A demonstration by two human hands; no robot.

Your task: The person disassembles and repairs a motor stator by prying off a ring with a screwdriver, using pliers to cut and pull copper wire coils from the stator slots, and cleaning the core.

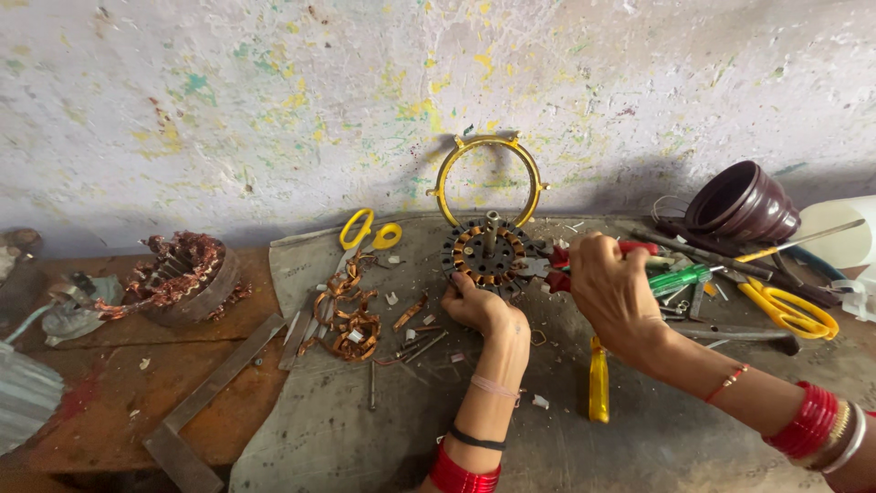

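A round motor stator [491,253] with copper windings and a centre shaft lies on the grey metal sheet [365,429]. My left hand [476,305] grips its near rim. My right hand [610,285] is closed around red-handled pliers [584,263], whose jaws reach the stator's right edge. Red bangles show on both wrists.
A yellow metal ring [489,178] leans on the wall behind the stator. Scrap copper coils [347,315], yellow scissors [370,231], a yellow-handled tool [599,383], a green screwdriver [680,277], more yellow scissors [789,309] and a maroon pot [741,203] lie around. Another wound stator [182,274] sits at left.
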